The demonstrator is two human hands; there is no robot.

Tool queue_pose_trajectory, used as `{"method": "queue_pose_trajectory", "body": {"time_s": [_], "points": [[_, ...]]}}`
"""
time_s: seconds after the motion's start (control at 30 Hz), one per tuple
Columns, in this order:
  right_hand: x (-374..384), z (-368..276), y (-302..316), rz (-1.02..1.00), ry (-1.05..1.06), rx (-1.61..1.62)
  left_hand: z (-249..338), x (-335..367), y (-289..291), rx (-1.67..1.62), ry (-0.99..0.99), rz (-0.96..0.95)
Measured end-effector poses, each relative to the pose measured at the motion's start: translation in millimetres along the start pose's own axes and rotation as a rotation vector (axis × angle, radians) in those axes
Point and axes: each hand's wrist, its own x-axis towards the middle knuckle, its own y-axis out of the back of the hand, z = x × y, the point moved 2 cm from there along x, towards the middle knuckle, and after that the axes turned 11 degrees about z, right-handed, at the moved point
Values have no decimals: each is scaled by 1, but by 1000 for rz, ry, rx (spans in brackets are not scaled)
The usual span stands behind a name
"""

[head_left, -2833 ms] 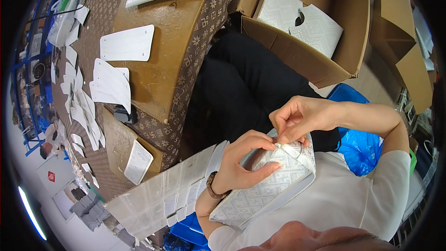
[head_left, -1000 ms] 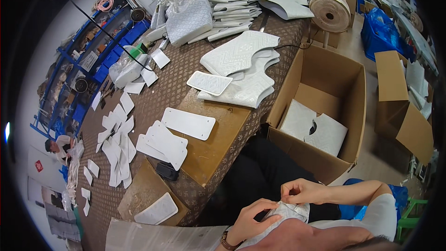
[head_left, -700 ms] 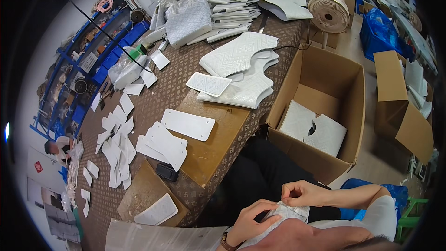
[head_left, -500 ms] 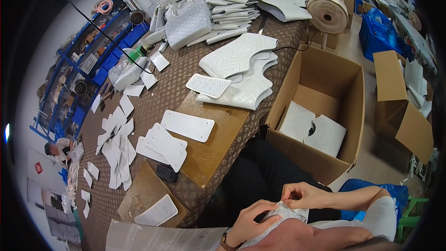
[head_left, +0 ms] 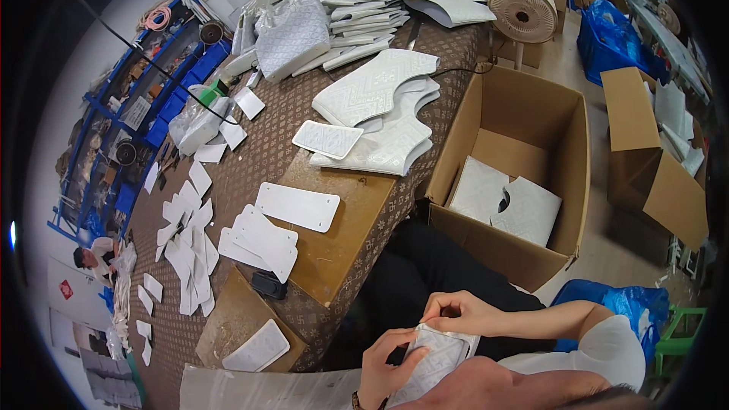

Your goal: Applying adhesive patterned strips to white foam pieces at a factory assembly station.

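Observation:
In my lap I hold a white embossed leather-like piece [head_left: 440, 361] with a stitched-looking rounded panel. My left hand [head_left: 389, 364], with a watch at its wrist, grips the left edge, thumb on top. Fingers of my right hand [head_left: 459, 313] pinch the upper edge. Whether anything small sits between those fingertips is hidden. On the table to the left, a white rounded panel [head_left: 257, 345] lies on a brown board [head_left: 216, 334]. Next to it are a small black block [head_left: 269, 284] and several overlapping white panels [head_left: 262, 243].
An open cardboard box [head_left: 524, 258] holding white cut pieces stands right of the table. Embossed pieces [head_left: 380, 95] and a white bag [head_left: 292, 38] lie farther back. A fan [head_left: 522, 9] stands by the far corner. A green stool [head_left: 680, 342] is at the right.
The embossed piece has turned so more of its patterned face shows. Both hands have shifted left and slightly up, still holding it. The whole view has shifted a little.

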Motion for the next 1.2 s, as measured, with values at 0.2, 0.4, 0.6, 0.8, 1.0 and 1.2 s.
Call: {"method": "queue_pose_trajectory", "body": {"time_s": [0.2, 0.4, 0.6, 0.8, 1.0, 1.2], "points": [[-11, 7, 12, 36, -179, 128, -5, 9, -10, 14, 45, -91], [-26, 5, 8, 141, -180, 173, -3, 10, -11, 48, -41, -174], [-24, 5, 7, 91, -165, 164, -1, 8, -6, 97, -48, -218], [-26, 9, 6, 103, -148, 169, 8, 23, 8, 17, -56, -360], [-25, 9, 6, 140, -77, 189, 20, 19, 5, 190, -138, -369], [-19, 14, 4, 144, -61, 176, 71, 50, 11, 349, 115, -554]]}}
